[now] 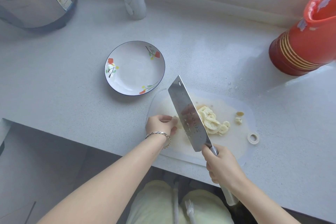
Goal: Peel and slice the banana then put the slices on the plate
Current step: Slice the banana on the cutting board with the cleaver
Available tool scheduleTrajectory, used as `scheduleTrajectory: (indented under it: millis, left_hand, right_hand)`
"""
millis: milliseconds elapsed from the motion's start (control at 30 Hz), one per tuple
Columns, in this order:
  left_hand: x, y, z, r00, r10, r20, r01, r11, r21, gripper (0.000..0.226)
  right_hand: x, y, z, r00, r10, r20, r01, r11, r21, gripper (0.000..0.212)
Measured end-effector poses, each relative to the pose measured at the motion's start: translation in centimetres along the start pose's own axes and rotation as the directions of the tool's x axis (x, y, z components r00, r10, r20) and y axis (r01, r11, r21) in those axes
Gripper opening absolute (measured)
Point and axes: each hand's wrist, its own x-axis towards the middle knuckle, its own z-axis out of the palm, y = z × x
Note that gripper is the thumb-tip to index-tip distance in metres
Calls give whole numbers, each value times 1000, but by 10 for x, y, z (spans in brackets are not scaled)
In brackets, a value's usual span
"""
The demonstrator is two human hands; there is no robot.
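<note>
Near the front edge of the counter [72,82], a translucent cutting board [236,143] is laid flat, its near side close to that edge. On the board, a short remaining piece of peeled banana [176,121] is pinched at its end by the fingers of the left hand [160,125], on whose wrist a bracelet [160,135] is worn. A cleaver [189,114] is held by its handle in the clenched right hand [222,166], and its broad blade is set on edge just beside the left fingertips, against the banana piece. Behind the blade, toward the right side of the board, a heap of cut slices [211,121] is piled, with a few smaller bits [239,117] lying apart near the board's right edge. A flower-painted plate [135,68] is placed farther back and to the left, just off the board's far left corner; no slices are seen in it. At the far right edge, a red jug [305,40] is stood.
</note>
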Motion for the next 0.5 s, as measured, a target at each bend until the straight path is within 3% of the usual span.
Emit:
scheduleTrajectory:
  millis: [500]
  left_hand:
    - [3,-4,-1,1000,-21,0,21,998,-59,13]
  right_hand:
    - [3,4,4,998,-43,-35,38,990,-138,35]
